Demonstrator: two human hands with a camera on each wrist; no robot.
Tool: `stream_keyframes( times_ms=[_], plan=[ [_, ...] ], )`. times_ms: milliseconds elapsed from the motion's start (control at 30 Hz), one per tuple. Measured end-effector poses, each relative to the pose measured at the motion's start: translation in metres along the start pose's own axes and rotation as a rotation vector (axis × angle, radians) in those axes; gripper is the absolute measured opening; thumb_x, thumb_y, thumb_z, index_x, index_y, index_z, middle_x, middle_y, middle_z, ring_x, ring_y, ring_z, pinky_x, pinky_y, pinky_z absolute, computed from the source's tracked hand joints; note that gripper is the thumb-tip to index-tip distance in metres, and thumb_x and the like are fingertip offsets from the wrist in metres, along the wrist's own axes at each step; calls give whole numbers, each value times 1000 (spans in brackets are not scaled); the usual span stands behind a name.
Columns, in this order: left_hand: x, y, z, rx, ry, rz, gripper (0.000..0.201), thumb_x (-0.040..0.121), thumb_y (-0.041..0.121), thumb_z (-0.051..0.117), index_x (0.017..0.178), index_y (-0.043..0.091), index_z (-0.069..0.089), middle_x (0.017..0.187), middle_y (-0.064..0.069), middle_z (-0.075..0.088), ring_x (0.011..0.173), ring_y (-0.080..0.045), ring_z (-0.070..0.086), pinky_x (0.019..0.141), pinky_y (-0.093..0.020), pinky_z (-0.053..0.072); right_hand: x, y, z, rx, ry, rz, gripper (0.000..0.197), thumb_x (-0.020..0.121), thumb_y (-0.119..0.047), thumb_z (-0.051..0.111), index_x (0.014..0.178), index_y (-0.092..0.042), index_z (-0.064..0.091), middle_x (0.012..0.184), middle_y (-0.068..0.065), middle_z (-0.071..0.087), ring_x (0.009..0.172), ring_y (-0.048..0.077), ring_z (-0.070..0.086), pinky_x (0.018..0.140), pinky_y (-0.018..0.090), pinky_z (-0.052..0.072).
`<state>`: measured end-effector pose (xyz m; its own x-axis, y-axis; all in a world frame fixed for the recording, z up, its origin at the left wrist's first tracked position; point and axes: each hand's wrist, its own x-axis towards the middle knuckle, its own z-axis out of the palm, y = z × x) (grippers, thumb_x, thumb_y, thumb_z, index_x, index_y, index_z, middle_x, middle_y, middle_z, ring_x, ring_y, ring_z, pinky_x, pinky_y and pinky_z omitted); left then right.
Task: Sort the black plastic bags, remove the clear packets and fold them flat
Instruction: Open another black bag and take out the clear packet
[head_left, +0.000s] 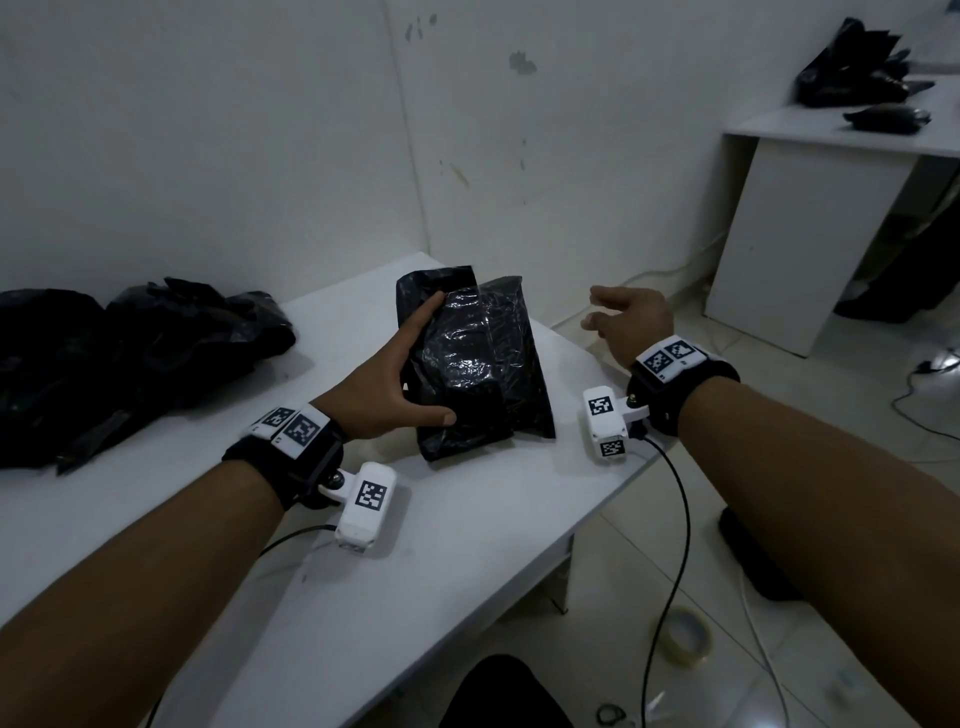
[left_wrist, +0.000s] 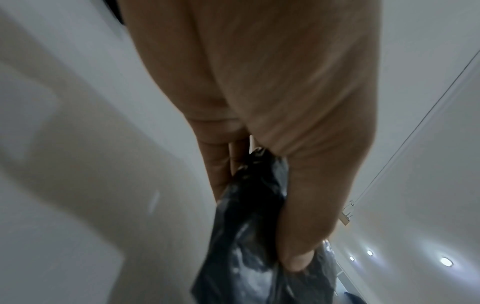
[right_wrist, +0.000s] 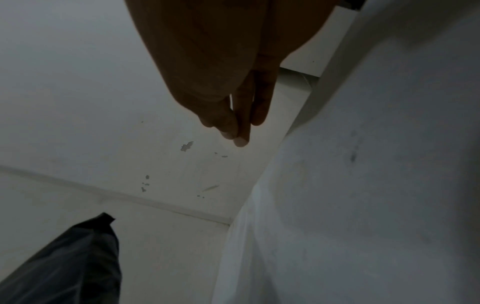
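A bundle of folded black plastic bags (head_left: 472, 364) in a shiny clear packet lies tilted at the right end of the white table (head_left: 363, 582). My left hand (head_left: 400, 369) grips its left side, index finger along the top edge and thumb pressed on the near corner. In the left wrist view the thumb (left_wrist: 296, 257) and fingers pinch the black plastic (left_wrist: 246, 236). My right hand (head_left: 623, 322) hovers to the right of the bundle, past the table edge, fingers relaxed and holding nothing. Its straight fingers (right_wrist: 241, 123) show in the right wrist view, with the bundle (right_wrist: 72, 263) low on the left.
A loose pile of crumpled black bags (head_left: 119, 353) covers the table's left end. White walls stand close behind. A second white table (head_left: 810, 130) at the back right carries more black bags (head_left: 862, 73). A tape roll (head_left: 685, 636) and cables lie on the tiled floor.
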<state>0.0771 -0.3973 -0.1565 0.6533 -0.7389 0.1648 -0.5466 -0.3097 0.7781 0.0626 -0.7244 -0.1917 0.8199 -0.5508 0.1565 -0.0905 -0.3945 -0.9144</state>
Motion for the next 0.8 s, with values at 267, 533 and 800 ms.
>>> stream_keyframes(
  times_ms=[267, 533, 800],
  plan=[
    [-17, 0, -12, 10, 14, -7, 125, 71, 5, 88, 160, 31, 3, 154, 25, 27, 137, 12, 37, 106, -8, 34, -16, -28, -2, 29, 73, -114, 37, 81, -11, 75, 117, -22, 74, 114, -13, 70, 102, 2, 65, 89, 2, 40],
    [-36, 4, -24, 1, 49, -9, 125, 70, 5, 88, 159, 32, 5, 152, 27, 29, 136, 11, 38, 107, -10, 35, -28, -55, 3, 65, 74, -276, 41, 84, -9, 70, 121, -25, 71, 111, -11, 74, 76, -6, 70, 84, 10, 52],
    [-61, 9, -33, -12, 77, 5, 123, 71, 0, 86, 159, 27, 4, 150, 26, 28, 131, 17, 39, 102, -5, 35, -48, -72, 8, 85, 60, -359, 55, 85, -9, 69, 136, -28, 59, 117, -8, 70, 79, 13, 73, 78, 16, 57]
  ],
)
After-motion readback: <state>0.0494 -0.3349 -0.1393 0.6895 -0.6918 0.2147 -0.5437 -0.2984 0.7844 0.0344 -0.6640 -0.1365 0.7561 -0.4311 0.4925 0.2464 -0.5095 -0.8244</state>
